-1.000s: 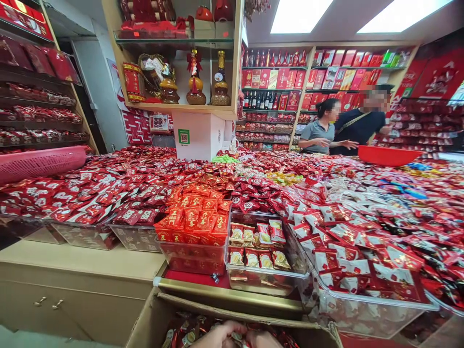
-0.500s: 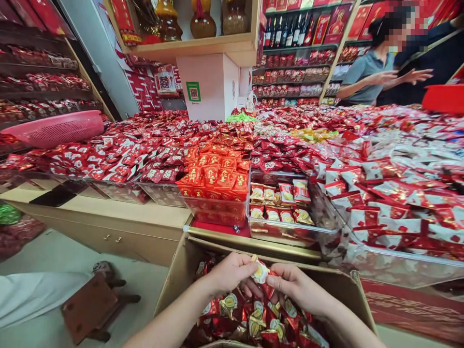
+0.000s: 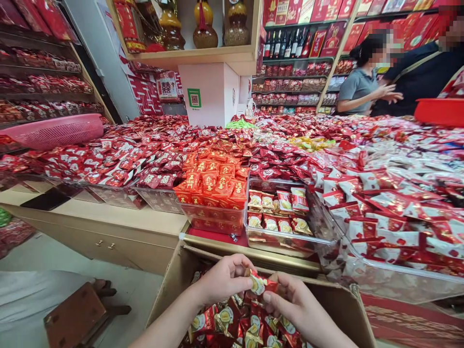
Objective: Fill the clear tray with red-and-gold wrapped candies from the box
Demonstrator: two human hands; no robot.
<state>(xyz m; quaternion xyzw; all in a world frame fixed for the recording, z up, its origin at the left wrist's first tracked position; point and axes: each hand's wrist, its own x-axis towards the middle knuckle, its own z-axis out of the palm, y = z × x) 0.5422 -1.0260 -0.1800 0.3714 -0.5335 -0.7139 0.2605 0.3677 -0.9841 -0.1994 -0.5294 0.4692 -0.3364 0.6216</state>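
My left hand (image 3: 224, 278) and my right hand (image 3: 290, 302) meet over an open cardboard box (image 3: 348, 309) at the bottom of the view. Together they pinch a small red wrapped candy packet (image 3: 261, 285) with a yellow picture on it. The box below holds several more of the same red and gold packets (image 3: 232, 321). Just beyond the box, a clear plastic bin (image 3: 282, 239) on the counter holds a shallow layer of similar packets.
A wide counter is heaped with red candy packets in clear bins (image 3: 213, 220). A pink basket (image 3: 54, 130) rests at the left, a red basin (image 3: 440, 111) at the right. Two people (image 3: 362, 84) stand behind the counter. A wooden stool (image 3: 74, 316) sits on the floor.
The view dropped from the counter toward the box, bringing my hands into sight. They lifted one packet out of the box and turned it between the fingers.
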